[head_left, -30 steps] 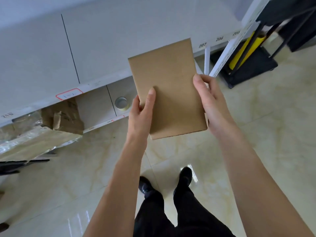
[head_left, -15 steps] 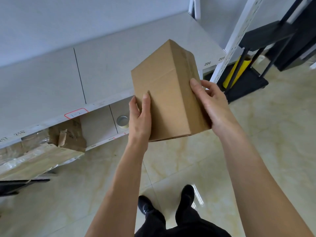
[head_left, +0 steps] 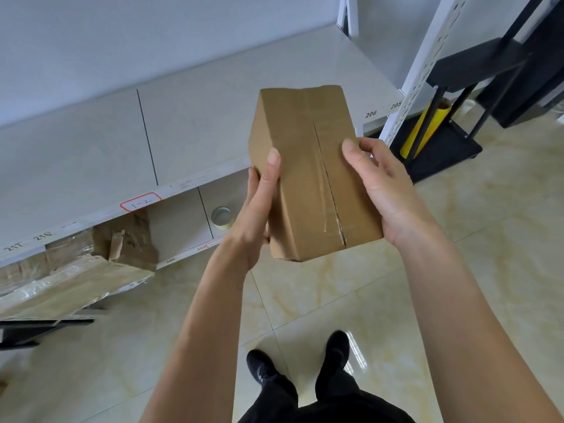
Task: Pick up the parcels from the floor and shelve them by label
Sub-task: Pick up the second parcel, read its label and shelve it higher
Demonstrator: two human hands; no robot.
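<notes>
I hold a brown cardboard parcel (head_left: 308,175) in both hands at chest height, in front of the white shelf (head_left: 195,117). Its taped seam side faces me and no label shows. My left hand (head_left: 259,206) grips its left edge, thumb on the front face. My right hand (head_left: 378,184) grips its right side, thumb on the seam face. The shelf's front rail carries numbers 206 and 205 at the right, 216 and 217 at the left, and a red-bordered tag (head_left: 140,202).
On the lower shelf lie a torn, tape-wrapped cardboard box (head_left: 76,270) at the left and a roll of tape (head_left: 222,217). A white perforated upright (head_left: 418,65) and a black cart with a yellow roll (head_left: 427,126) stand to the right. My feet (head_left: 299,361) stand on glossy tiles.
I have turned the parcel in my hands, from its plain broad face to the taped seam side. My view has tipped up, showing more of the shelf top.
</notes>
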